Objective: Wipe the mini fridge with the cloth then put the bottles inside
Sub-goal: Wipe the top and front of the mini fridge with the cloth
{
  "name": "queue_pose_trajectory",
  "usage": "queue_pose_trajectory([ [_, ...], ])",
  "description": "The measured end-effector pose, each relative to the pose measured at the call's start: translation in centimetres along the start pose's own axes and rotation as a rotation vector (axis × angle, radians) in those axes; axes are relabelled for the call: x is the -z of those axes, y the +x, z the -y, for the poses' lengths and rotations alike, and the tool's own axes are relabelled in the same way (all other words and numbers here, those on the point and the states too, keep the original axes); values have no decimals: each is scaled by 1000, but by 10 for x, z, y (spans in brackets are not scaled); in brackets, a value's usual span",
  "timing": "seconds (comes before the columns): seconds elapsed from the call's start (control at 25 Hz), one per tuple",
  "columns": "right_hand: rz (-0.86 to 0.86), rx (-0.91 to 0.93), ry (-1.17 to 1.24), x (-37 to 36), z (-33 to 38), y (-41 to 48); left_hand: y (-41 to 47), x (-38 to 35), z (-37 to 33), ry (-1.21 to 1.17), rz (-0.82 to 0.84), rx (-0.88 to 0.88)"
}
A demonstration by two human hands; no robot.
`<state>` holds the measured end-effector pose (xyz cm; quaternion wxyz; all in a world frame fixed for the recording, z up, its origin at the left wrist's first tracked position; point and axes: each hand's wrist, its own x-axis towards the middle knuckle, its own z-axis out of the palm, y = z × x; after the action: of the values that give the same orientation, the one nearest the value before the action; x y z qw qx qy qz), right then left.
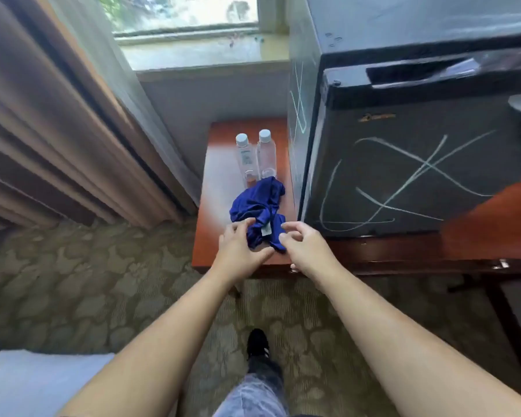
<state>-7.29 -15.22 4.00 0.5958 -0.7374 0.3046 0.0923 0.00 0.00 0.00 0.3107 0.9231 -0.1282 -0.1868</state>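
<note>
I note the crumpled blue fabric cloth [259, 203] on the red-brown wooden table [220, 188], just left of the black chalk-marked mini fridge [403, 164] — the left hand [239, 245] grips its near edge. The right hand [306, 246] has curled fingers at the cloth — I cannot tell whether they pinch it. Two clear plastic bottles [244, 158] stand left of the fridge too.

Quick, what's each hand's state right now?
Left hand: grips the cloth.
Right hand: pinches the cloth's near edge.
</note>
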Motion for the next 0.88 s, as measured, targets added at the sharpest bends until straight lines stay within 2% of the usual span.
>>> queue_pose_trajectory([
  [0.16, 2, -153, -37, -33, -4, 50, 91, -6, 23, 327, 111, -54],
  [0.24, 3, -217, -47, -40, -11, 66, 126, -18, 27, 482, 110, -100],
  [0.36, 3, -272, -78, -38, -20, 70, 160, -36, 40, 547, 229, -72],
  [0.48, -12, -317, -27, -31, -29, 68, 178, -49, 51, 504, 329, 4],
  [0.6, -13, -329, -12, -17, -33, 68, 177, -53, 59, 357, 183, -33],
  [0.8, -70, -307, -10, 13, -28, 41, 128, -36, 33, -350, 67, 281],
  [0.88, -55, -275, -7, 24, -25, 25, 98, -31, 14, -564, 32, 320],
])
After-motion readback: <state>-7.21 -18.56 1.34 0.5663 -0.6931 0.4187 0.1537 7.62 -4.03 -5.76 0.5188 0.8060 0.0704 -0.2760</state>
